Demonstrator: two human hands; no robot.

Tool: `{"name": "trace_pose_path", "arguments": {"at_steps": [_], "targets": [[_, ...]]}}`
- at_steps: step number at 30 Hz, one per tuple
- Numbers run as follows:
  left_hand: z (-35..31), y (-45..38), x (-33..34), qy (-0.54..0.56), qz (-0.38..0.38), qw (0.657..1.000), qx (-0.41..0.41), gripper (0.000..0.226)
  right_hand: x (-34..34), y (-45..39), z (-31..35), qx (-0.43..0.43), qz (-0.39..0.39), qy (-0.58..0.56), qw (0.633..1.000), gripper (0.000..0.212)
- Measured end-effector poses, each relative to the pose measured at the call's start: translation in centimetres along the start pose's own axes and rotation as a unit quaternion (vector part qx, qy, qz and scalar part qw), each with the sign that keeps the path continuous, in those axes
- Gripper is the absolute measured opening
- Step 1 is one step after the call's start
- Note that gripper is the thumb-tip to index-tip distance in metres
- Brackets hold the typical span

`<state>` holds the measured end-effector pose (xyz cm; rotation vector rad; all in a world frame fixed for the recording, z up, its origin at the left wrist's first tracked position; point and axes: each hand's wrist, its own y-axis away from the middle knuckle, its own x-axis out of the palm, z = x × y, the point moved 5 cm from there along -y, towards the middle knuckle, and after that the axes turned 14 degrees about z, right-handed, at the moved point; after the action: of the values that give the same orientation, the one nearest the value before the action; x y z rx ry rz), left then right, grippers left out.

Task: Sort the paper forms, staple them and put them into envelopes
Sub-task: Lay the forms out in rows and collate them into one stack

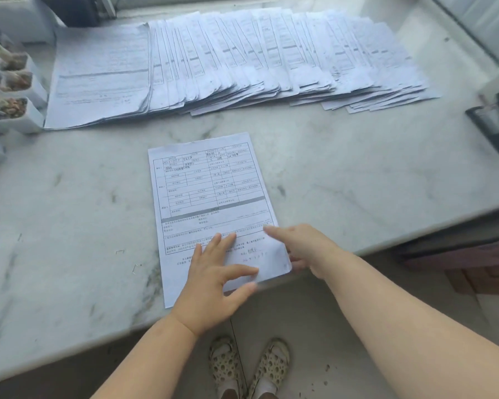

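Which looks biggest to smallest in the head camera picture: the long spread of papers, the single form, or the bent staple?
1. Spread of papers, widest by far, though farthest from the camera.
2. Single form, under both hands and nearer, so it may look a bit enlarged.
3. Bent staple, tiny on the counter.

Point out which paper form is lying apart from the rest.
The single form at the near edge of the marble counter, under both hands. All the others lie overlapped in the fanned row along the back.
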<state>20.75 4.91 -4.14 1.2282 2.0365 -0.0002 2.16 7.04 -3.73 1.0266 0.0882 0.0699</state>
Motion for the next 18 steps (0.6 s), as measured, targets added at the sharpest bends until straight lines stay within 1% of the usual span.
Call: {"name": "trace_pose_path", "arguments": {"at_steps": [1,2,4,5,7,9,10,11,12,13,14,15,16,18], "targets": [[0.0,0.0,0.0,-0.008,0.017,1.000,0.000,0.044,0.3,-0.1,0.2,-0.011,-0.024,0.066,0.997,0.022],[-0.1,0.1,-0.1,-0.006,0.026,1.000,-0.003,0.044,0.5,0.0,0.5,-0.023,-0.050,0.121,0.991,0.016],[-0.2,0.5,-1.3,0.017,0.007,1.000,-0.018,0.045,0.7,0.5,1.1,-0.044,-0.086,0.179,0.979,0.014],[-0.1,0.7,-2.3,0.014,-0.025,0.999,-0.022,0.046,0.5,0.9,1.5,-0.060,-0.102,0.191,0.974,0.013],[0.0,1.4,-5.1,-0.029,-0.123,0.992,-0.019,0.053,-0.2,1.9,2.8,-0.104,-0.120,0.190,0.969,0.017],[-0.3,1.6,-8.4,-0.054,-0.213,0.975,-0.033,0.066,-1.4,3.2,4.3,-0.158,-0.110,0.136,0.972,0.013],[-0.4,1.5,-9.8,-0.039,-0.251,0.965,-0.066,0.073,-2.1,3.9,5.1,-0.181,-0.104,0.096,0.973,0.014],[-0.6,1.1,-11.1,0.012,-0.273,0.956,-0.109,0.079,-2.9,4.4,5.7,-0.199,-0.100,0.063,0.973,0.016],[-0.7,0.4,-12.1,0.101,-0.269,0.946,-0.153,0.081,-3.7,4.9,6.5,-0.216,-0.096,0.040,0.971,0.018],[-0.8,-0.8,-12.6,0.208,-0.249,0.929,-0.179,0.074,-4.5,5.2,7.2,-0.234,-0.093,0.020,0.968,0.017],[-1.2,-2.3,-13.0,0.313,-0.222,0.906,-0.180,0.056,-5.5,5.4,8.0,-0.247,-0.092,-0.001,0.965,0.016],[-1.9,-3.8,-13.6,0.378,-0.205,0.886,-0.174,0.037,-6.6,5.4,8.7,-0.258,-0.087,-0.027,0.962,0.019],[-2.7,-5.2,-14.3,0.384,-0.209,0.883,-0.167,0.027,-7.9,5.1,9.3,-0.260,-0.072,-0.055,0.961,0.023],[-5.0,-8.3,-15.7,0.380,-0.260,0.878,-0.134,0.026,-11.2,3.9,10.6,-0.247,-0.016,-0.120,0.961,0.028]]}}
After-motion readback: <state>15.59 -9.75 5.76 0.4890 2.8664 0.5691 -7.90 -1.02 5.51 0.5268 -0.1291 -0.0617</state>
